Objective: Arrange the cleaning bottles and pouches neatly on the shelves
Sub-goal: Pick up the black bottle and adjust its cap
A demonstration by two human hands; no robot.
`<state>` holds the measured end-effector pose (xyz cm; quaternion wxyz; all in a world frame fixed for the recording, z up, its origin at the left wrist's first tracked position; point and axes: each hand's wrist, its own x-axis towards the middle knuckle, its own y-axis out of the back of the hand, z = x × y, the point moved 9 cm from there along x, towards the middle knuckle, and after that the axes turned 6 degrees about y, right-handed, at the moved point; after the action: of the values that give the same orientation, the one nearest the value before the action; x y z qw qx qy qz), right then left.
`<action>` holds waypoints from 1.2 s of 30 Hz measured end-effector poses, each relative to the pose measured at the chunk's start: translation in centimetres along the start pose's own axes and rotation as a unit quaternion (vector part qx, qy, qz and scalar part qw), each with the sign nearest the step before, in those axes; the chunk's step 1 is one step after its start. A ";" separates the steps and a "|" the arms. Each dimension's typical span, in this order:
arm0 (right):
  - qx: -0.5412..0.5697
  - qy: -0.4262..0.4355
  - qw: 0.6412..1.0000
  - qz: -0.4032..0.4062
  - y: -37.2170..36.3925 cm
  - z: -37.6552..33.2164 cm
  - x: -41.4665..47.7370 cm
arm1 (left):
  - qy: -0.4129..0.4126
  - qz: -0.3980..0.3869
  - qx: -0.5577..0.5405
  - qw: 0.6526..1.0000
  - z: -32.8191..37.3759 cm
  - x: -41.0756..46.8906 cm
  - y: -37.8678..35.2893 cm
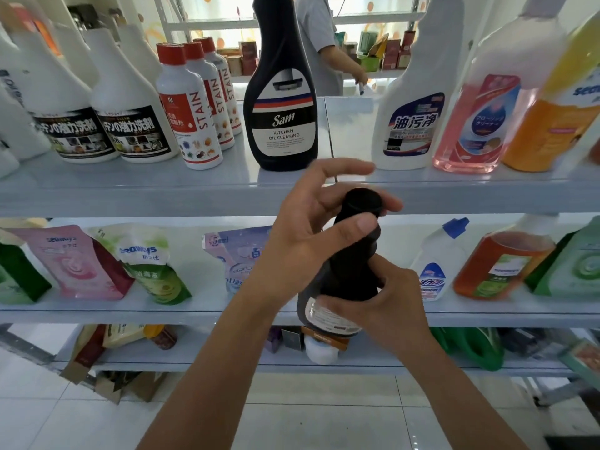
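Holding the dark plastic black-capped bottle [354, 254] out front of the shelves [162, 186], my right hand [386, 297] wrapped round its body, left hand [311, 232] pinching its neck, so next I'd stand it beside the matching black Sam bottle [281, 125].

A single view is given, taken by a wide-angle camera worn on the head. It is directed forward and slightly downward, squarely and from close by. The upper shelf [162, 196] is seen from just above its front edge and the middle shelf [130, 315] from higher above. The tiled floor [292, 417] is taken in along the bottom of the frame. Straight shelf edges are bowed toward the sides by the lens. The left hand [308, 232] and right hand [393, 303], with the dark bottle [354, 264] gripped between them, are seen nearest, at centre.
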<state>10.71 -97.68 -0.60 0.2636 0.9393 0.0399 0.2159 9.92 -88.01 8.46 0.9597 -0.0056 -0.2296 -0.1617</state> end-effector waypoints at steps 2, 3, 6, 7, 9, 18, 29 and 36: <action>0.022 -0.003 1.000 -0.014 -0.1 0.0 0.1 | 0.003 -0.011 0.004 1.000 0.2 0.4 0.0; 0.026 -0.003 1.000 -0.018 -0.1 0.0 0.1 | -0.008 -0.005 0.025 1.000 0.4 0.5 0.0; 0.029 0.006 0.999 -0.017 0.1 -0.3 0.1 | -0.037 0.052 0.087 0.994 1.1 0.5 0.5; 0.024 0.012 0.999 -0.019 0.1 -0.5 0.1 | -0.049 0.080 0.108 0.990 1.4 0.4 0.7; 0.015 0.015 1.000 -0.022 0.1 -0.7 0.2 | -0.068 0.116 0.134 0.982 1.9 0.1 1.1; 0.046 0.025 0.999 -0.008 0.5 -0.5 0.5 | -0.076 0.018 0.053 0.996 2.4 0.6 0.4; 0.060 0.024 0.997 -0.051 -0.1 -0.7 1.1 | -0.105 0.096 0.075 0.987 2.7 0.4 1.3; 0.121 0.021 0.988 -0.096 -1.1 -0.5 1.2 | -0.064 -0.070 0.004 0.996 1.8 1.5 0.2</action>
<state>11.63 -96.29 -0.29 0.1670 0.9513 0.1611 0.2028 10.46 -88.11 10.70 0.9295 0.0042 -0.2909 -0.2268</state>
